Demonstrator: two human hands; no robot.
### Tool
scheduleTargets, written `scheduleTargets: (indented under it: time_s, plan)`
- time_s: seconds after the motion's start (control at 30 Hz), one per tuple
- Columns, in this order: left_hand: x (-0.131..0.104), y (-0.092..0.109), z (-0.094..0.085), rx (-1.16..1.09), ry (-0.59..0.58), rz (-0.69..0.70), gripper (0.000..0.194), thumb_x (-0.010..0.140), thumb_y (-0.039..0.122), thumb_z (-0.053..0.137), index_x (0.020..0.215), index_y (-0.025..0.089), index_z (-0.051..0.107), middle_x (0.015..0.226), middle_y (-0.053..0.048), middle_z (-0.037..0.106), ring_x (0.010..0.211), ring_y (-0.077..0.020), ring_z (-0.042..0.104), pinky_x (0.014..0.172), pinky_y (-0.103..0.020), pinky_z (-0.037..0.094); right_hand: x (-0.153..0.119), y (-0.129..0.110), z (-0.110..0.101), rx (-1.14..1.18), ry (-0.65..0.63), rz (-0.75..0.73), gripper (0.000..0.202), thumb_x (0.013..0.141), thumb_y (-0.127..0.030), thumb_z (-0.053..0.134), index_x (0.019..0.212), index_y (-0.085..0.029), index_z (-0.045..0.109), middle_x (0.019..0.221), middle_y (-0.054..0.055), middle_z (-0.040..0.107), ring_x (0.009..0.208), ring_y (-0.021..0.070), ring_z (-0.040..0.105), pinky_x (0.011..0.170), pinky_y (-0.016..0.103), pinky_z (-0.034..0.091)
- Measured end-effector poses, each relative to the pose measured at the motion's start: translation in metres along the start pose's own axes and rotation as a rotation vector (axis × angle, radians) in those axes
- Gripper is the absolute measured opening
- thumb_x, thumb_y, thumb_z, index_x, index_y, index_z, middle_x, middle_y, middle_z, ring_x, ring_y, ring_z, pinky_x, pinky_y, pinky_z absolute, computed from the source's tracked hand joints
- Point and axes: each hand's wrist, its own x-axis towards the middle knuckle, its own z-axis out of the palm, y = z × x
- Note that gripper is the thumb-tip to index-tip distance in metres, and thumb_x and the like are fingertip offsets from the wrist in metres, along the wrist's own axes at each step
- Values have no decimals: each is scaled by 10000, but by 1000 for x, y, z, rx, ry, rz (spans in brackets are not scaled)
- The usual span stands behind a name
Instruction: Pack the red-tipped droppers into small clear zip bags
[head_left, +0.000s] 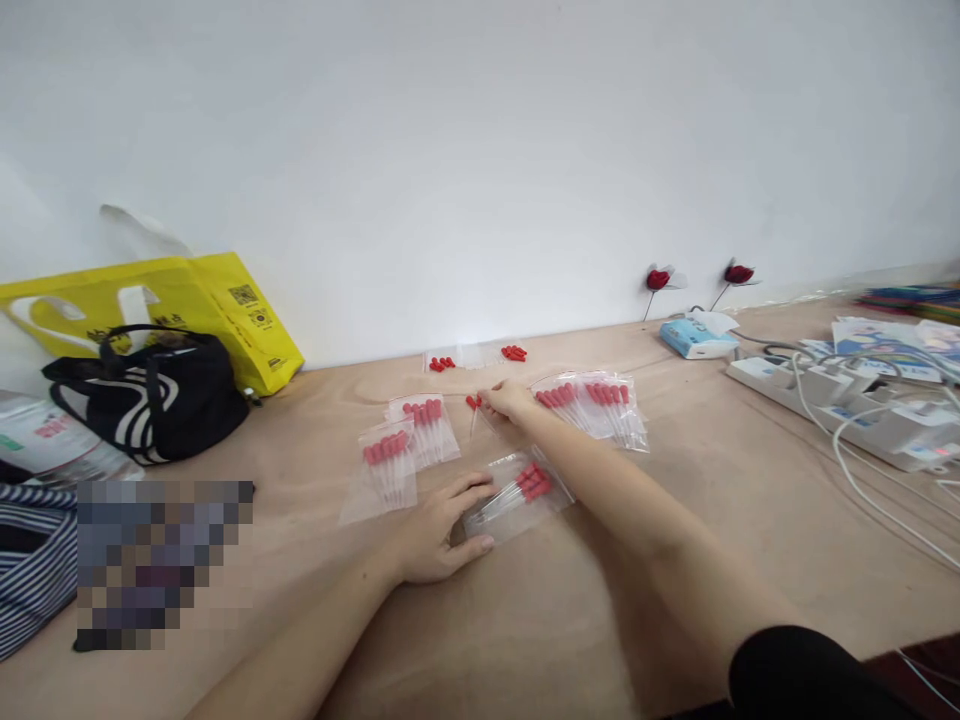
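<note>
My left hand lies at the left edge of a clear zip bag, its thumb and fingers apart. In that bag are several droppers with red bulbs and thin clear stems. My right hand reaches farther back, fingers pinched at the red bulb of a dropper whose stem points toward me. To the left, two filled bags of droppers overlap partly. Right of my right hand, more filled bags lie side by side, partly behind my forearm.
Near the wall lies a clear bag with red bulbs at both ends. A yellow bag and black bag stand left. Tissues, a power strip and white cables lie right. Two red flowers stand by the wall.
</note>
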Motion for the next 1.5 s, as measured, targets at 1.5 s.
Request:
scheduleTargets:
  time_s: [1.5]
  plan:
    - [3, 8, -2, 22, 4, -99, 599, 774, 376, 506, 1298, 203, 270, 1342, -88, 356, 1213, -252, 353, 1001, -418, 314, -104, 66, -74, 730, -43, -81, 324, 611, -419, 648, 738, -195, 451, 584, -44, 552, 492, 82, 544, 487, 216, 474]
